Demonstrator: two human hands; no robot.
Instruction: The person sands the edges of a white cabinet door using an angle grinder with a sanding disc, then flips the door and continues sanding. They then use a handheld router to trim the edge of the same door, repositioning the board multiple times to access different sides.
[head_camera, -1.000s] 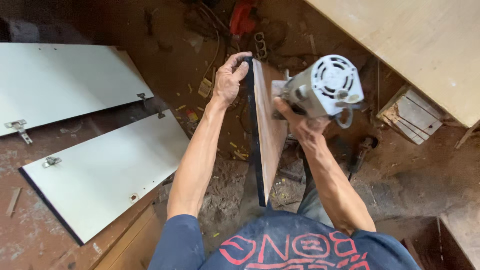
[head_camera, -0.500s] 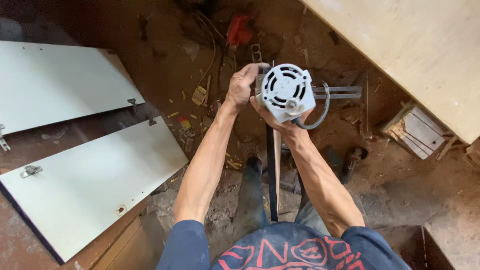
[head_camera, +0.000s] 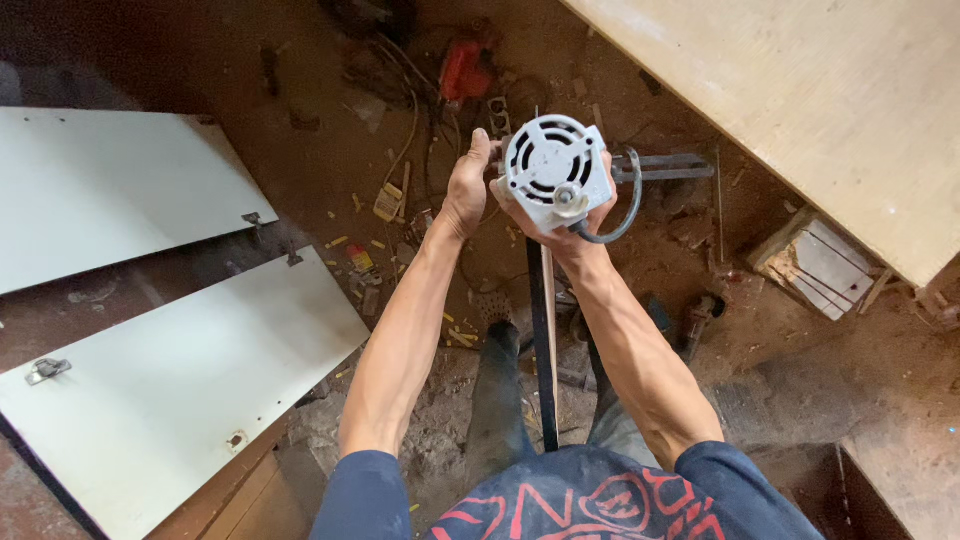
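Note:
A narrow wooden board (head_camera: 543, 340) stands on edge between my legs, seen almost edge-on. My left hand (head_camera: 466, 185) grips its top end. My right hand (head_camera: 570, 235) holds a white electric trimmer router (head_camera: 554, 172) on top of the board's edge, its vented motor cap facing up and a grey cord looping off to the right. Both arms reach straight out over the board.
Two white cabinet door panels (head_camera: 180, 390) with metal hinges lie on the left. A large pale plywood sheet (head_camera: 830, 100) fills the upper right. A red power tool (head_camera: 465, 68), cords, wood scraps and sawdust litter the dirt floor. A small wooden block (head_camera: 820, 262) lies at right.
The board has turned from showing its face to nearly edge-on, and the router has swung from tilted right to sitting upright over the board's top edge.

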